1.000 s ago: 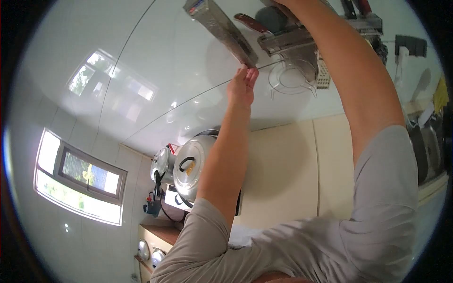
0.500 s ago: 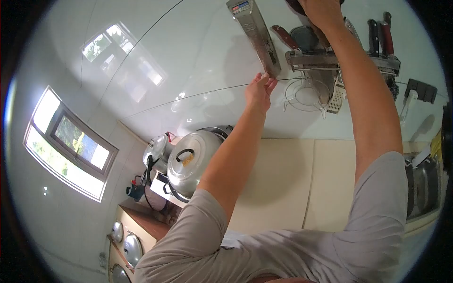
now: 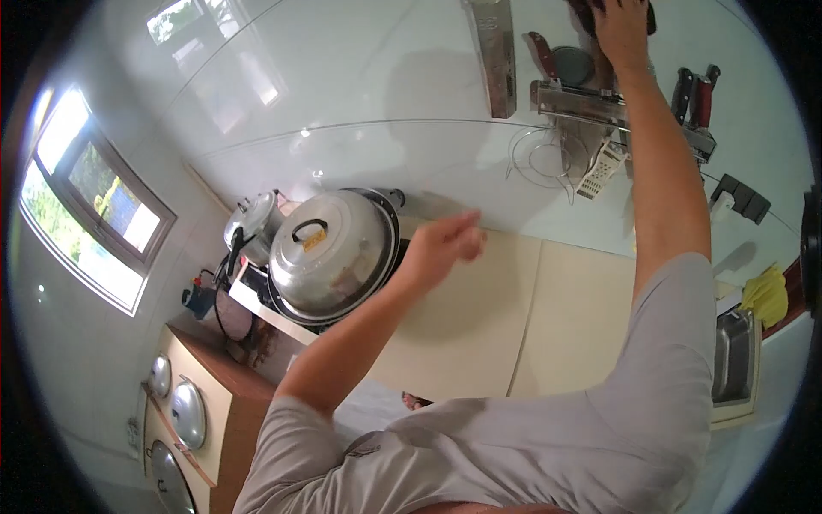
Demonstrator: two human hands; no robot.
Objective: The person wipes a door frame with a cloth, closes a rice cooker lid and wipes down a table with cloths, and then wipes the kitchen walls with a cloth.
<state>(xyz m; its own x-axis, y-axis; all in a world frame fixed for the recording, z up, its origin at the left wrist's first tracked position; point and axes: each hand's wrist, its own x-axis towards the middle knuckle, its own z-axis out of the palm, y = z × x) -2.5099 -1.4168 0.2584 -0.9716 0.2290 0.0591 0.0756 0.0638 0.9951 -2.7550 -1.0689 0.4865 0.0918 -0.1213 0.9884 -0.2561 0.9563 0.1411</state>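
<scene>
My left hand (image 3: 443, 250) hangs over the counter, beside the large lidded pot (image 3: 330, 253). Its fingers are blurred by motion and partly bent. At the top edge, my right hand (image 3: 622, 32) is on a dark item (image 3: 585, 15) above the wall rack (image 3: 582, 104); the item is partly cut off by the frame. The rack holds a red-handled knife (image 3: 542, 53), a round dark item (image 3: 572, 65) and more knives at the right. A grater (image 3: 602, 170) and a wire stand (image 3: 545, 156) hang below. A metal holder (image 3: 495, 68) is fixed on the wall to the left.
A pressure cooker (image 3: 254, 224) stands behind the large pot at the left. Lids (image 3: 188, 415) hang on the wooden cabinet (image 3: 231, 377). A steel sink (image 3: 734, 355), a yellow cloth (image 3: 765, 295) and a black socket (image 3: 741, 199) are at the right.
My left hand has left the lower end of the metal holder and moved down and left over the counter. My right hand stays up by the rack. The view has shifted.
</scene>
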